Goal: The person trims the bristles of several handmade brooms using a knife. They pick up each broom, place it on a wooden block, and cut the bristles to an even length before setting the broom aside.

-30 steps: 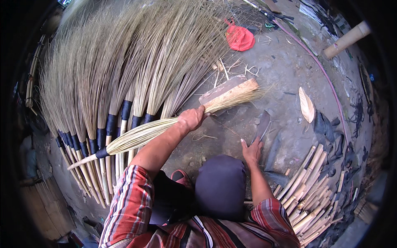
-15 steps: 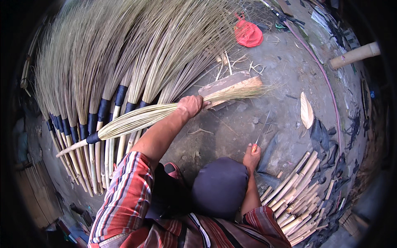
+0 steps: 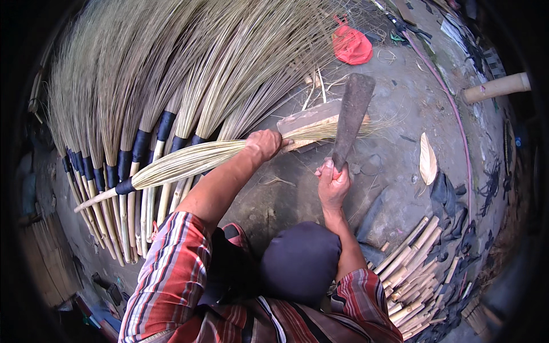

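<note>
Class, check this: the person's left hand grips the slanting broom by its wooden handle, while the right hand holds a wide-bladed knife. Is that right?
Not quite: in the head view, the left hand grips the slanting broom by its bristles, not its handle. The right hand does hold a wide-bladed knife.

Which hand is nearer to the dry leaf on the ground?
Right. The right hand, holding the knife, is left of the dry leaf; the left hand, gripping a broom, is farther left.
</note>
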Demonstrator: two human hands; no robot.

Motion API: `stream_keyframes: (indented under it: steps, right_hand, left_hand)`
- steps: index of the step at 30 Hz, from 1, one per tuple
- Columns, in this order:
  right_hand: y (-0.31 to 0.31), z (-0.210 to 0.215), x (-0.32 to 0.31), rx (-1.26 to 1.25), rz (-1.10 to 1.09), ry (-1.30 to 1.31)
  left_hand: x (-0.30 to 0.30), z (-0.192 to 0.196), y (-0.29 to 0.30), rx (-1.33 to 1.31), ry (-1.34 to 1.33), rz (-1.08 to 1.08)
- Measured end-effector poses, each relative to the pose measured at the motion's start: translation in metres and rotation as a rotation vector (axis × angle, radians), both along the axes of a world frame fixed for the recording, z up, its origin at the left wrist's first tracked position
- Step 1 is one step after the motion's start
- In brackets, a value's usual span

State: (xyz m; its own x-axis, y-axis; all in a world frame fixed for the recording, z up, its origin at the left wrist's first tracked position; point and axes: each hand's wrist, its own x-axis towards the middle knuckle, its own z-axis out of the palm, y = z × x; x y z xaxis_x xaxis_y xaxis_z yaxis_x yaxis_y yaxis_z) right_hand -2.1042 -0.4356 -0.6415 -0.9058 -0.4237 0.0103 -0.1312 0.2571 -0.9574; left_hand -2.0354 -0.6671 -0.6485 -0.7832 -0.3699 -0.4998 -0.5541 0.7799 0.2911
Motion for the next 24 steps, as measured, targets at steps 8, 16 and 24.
stream_keyframes:
  steps: [8,16,24]
  right_hand:
    - [-0.018,-0.019,-0.022,0.537,0.205,0.006]
    - [-0.019,-0.022,-0.014,0.355,0.126,0.087]
    - [-0.016,-0.019,-0.022,0.394,0.134,0.064]
  left_hand:
    - [-0.001,0.001,0.009,-0.066,-0.01,0.007]
    - [0.006,-0.01,0.013,-0.063,0.057,0.072]
    - [0.007,-0.019,0.017,-0.097,0.095,0.083]
